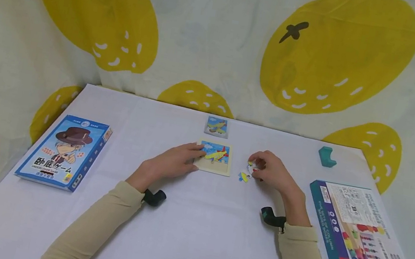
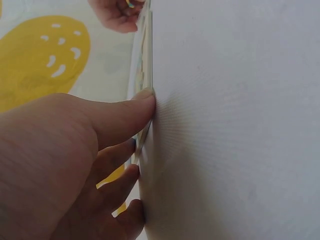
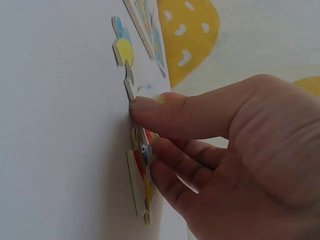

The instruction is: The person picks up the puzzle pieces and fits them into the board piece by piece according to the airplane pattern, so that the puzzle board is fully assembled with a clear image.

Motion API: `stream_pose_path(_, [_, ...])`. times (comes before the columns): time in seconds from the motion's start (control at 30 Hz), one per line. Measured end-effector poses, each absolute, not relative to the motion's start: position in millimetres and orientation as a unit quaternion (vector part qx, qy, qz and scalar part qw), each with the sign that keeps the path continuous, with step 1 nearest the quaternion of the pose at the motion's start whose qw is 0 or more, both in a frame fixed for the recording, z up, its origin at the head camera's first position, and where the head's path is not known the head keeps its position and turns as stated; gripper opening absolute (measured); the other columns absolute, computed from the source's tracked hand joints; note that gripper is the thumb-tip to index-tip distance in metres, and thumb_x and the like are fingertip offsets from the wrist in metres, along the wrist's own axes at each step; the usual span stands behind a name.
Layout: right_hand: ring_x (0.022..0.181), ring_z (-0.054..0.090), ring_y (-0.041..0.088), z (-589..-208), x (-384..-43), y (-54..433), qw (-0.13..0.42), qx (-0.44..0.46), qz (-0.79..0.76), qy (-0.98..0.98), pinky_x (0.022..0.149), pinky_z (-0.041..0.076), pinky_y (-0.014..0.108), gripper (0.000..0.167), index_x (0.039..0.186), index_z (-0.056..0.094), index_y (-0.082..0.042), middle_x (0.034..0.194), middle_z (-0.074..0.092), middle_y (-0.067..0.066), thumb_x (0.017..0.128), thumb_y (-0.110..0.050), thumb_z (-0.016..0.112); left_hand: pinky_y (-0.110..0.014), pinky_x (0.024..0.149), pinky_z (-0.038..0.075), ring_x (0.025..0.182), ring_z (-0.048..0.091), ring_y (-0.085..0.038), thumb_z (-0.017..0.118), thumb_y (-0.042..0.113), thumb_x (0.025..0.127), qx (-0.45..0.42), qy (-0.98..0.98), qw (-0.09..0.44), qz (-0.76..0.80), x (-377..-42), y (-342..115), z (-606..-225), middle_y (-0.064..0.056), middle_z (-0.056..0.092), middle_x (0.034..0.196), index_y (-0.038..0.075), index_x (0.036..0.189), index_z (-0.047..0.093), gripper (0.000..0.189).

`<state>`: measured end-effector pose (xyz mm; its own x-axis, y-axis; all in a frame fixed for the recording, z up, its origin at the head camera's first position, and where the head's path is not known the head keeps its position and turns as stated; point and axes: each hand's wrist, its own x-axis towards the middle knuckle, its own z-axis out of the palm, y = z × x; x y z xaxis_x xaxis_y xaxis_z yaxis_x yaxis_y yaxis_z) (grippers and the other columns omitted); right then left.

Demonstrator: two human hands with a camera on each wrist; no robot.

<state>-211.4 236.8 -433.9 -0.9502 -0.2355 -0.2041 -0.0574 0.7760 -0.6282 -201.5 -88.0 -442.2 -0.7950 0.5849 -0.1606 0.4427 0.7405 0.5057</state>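
A square wooden jigsaw board [image 1: 210, 166] with a yellow aeroplane picture lies on the table, its near strip bare wood. My left hand [image 1: 172, 160] rests along its left side, index finger over the frame and thumb [image 2: 135, 112] against the near corner. To the right of the board, my right hand [image 1: 272, 172] pinches a jigsaw piece [image 1: 253, 168] with white and red on it, partly hidden by the fingers. More pieces lie close under those fingers. A loose yellow-and-blue piece [image 3: 123, 50] lies flat just beyond the thumb in the right wrist view.
Behind the board lies a small aeroplane picture tile [image 1: 216, 126]. A blue card-game box [image 1: 63, 151] is at the left, a large toy box [image 1: 365, 234] at the right. Near the back right edge sits a teal angular block [image 1: 326, 157]. A patterned curtain [image 1: 215, 34] hangs behind.
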Motion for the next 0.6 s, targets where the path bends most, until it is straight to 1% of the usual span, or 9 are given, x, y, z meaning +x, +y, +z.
stream_pose_path(0.13, [0.095, 0.051, 0.027, -434.5, -212.3, 236.7, 0.145, -0.065, -0.332, 0.930, 0.070, 0.053, 0.028, 0.030, 0.116, 0.065, -0.008, 0.102, 0.054, 0.013, 0.088, -0.003, 0.070, -0.041, 0.125, 0.024, 0.155, 0.019, -0.021, 0.060, 0.031, 0.100, 0.278, 0.920, 0.158, 0.227, -201.6, -88.3, -442.4, 0.001, 0.029, 0.164, 0.019, 0.153, 0.041, 0.058])
stream_pose_path(0.27, [0.087, 0.056, 0.026, -432.7, -211.5, 236.4, 0.141, -0.051, -0.346, 0.926, 0.067, 0.055, 0.028, 0.017, 0.110, 0.066, -0.010, 0.099, 0.058, 0.012, 0.093, -0.011, 0.066, -0.041, 0.125, 0.024, 0.155, 0.020, -0.021, 0.059, 0.031, 0.100, 0.282, 0.919, 0.154, 0.228, -201.8, -88.9, -442.8, 0.001, 0.030, 0.164, 0.018, 0.153, 0.041, 0.057])
stream_pose_path(0.33, [0.085, 0.057, 0.027, -429.5, -210.3, 236.3, 0.135, -0.051, -0.353, 0.925, 0.067, 0.055, 0.030, 0.013, 0.107, 0.067, -0.009, 0.097, 0.060, 0.013, 0.095, -0.013, 0.064, -0.041, 0.125, 0.024, 0.155, 0.020, -0.021, 0.059, 0.031, 0.100, 0.284, 0.919, 0.151, 0.228, -201.9, -89.2, -442.9, 0.000, 0.030, 0.164, 0.018, 0.152, 0.042, 0.057])
stream_pose_path(0.43, [0.087, 0.057, 0.027, -423.6, -208.5, 234.2, 0.125, -0.050, -0.363, 0.922, 0.067, 0.054, 0.031, 0.009, 0.101, 0.067, -0.010, 0.096, 0.062, 0.012, 0.095, -0.015, 0.064, -0.041, 0.125, 0.025, 0.155, 0.021, -0.022, 0.060, 0.030, 0.100, 0.288, 0.918, 0.147, 0.229, -201.8, -89.1, -442.9, -0.001, 0.031, 0.164, 0.016, 0.152, 0.043, 0.056])
stream_pose_path(0.6, [0.086, 0.056, 0.028, -418.2, -206.1, 220.2, 0.114, -0.061, -0.382, 0.915, 0.063, 0.051, 0.033, 0.005, 0.097, 0.067, -0.011, 0.095, 0.065, 0.010, 0.094, -0.015, 0.066, -0.040, 0.125, 0.025, 0.155, 0.020, -0.020, 0.059, 0.033, 0.101, 0.278, 0.923, 0.155, 0.216, -202.2, -87.8, -443.5, 0.001, 0.028, 0.165, 0.018, 0.154, 0.038, 0.059])
